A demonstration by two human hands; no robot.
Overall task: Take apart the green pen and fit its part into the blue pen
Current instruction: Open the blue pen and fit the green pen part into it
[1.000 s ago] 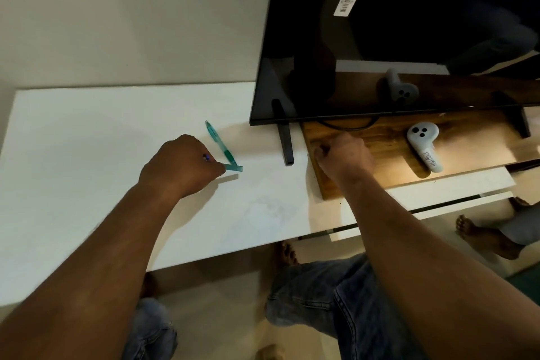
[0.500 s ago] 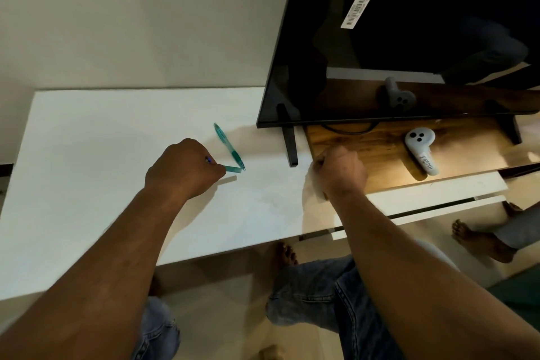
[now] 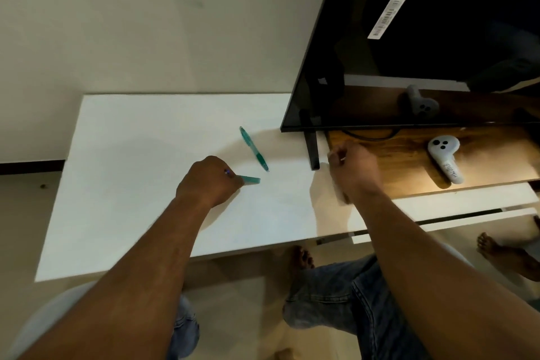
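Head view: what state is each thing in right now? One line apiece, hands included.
green pen: lying flat on the white table, untouched, apparently whole.
teal piece: held in the left hand, jutting from the fist.
left hand: curled round the teal piece; a blue bit shows at the knuckles.
right hand: fingers curled beside the wooden board; contents unclear.
white controller: lying on the wooden board, untouched.
TV screen: dark.
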